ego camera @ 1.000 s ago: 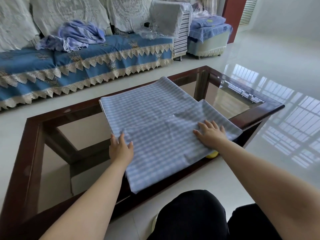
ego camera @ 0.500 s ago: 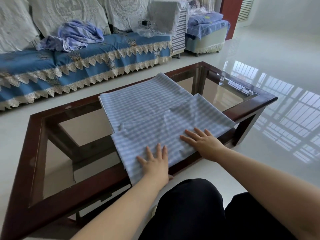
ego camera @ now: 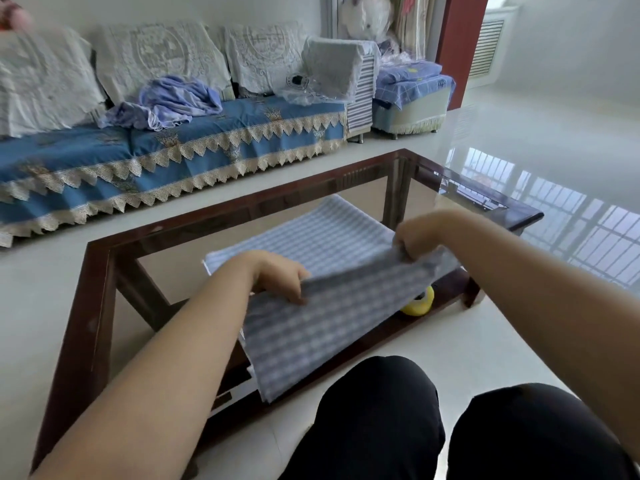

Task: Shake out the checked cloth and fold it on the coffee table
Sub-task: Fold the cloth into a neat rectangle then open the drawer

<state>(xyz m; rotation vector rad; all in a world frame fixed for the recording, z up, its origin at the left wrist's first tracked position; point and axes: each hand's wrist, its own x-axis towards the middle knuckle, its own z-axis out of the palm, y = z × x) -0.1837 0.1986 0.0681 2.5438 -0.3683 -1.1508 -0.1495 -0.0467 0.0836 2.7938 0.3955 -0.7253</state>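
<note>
The blue-and-white checked cloth (ego camera: 322, 327) lies partly folded on the glass-topped coffee table (ego camera: 93, 306). Its near part is lifted off the table and hangs over the front rail. My left hand (ego camera: 280, 275) pinches the raised edge at the left. My right hand (ego camera: 415, 237) pinches the same edge at the right, a little higher. The far part of the cloth rests flat on the glass behind my hands.
A yellow round object (ego camera: 419, 301) sits under the table near its right leg. A sofa with a blue lace-trimmed cover (ego camera: 173, 150) stands beyond the table, with crumpled lilac fabric (ego camera: 173, 102) on it. My dark-clothed knees (ego camera: 381, 410) are just before the table's front rail.
Both hands were pressed flat on the cloth, sliding toward its near edge. Now they have closed on that edge and raised it off the table.
</note>
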